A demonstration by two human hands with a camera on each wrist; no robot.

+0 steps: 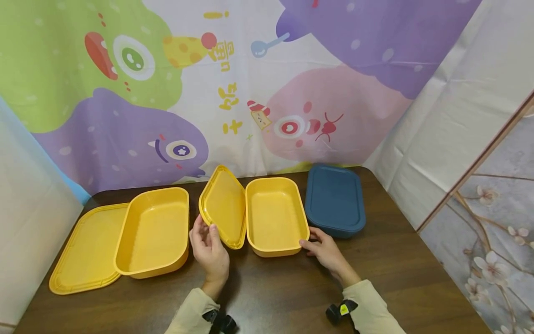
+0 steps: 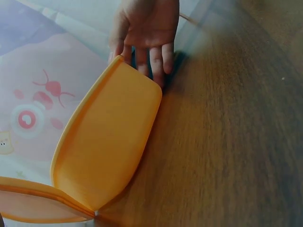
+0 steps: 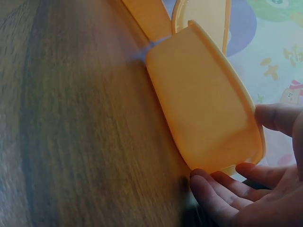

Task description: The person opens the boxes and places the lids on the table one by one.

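Observation:
My left hand (image 1: pixel 210 255) grips the lower left edge of a yellow lid (image 1: pixel 223 206), which stands tilted up on its side. The lid's right edge leans close along the left rim of a yellow food container (image 1: pixel 277 218). At that container's front right corner, my right hand (image 1: pixel 327 254) pinches the rim, thumb on top and fingers curled under the outer wall. The right wrist view shows these fingers (image 3: pixel 213 189) against the container's side. Nothing lies inside the container. In the left wrist view the lid (image 2: pixel 42 203) shows only partly, at the lower left.
Another open yellow container (image 1: pixel 160 232) stands to the left, overlapping a flat yellow lid (image 1: pixel 89 250). Just right of the held container is a dark blue lidded container (image 1: pixel 335 199). A printed cartoon cloth (image 1: pixel 246 93) hangs behind the brown wooden table (image 1: pixel 283 297).

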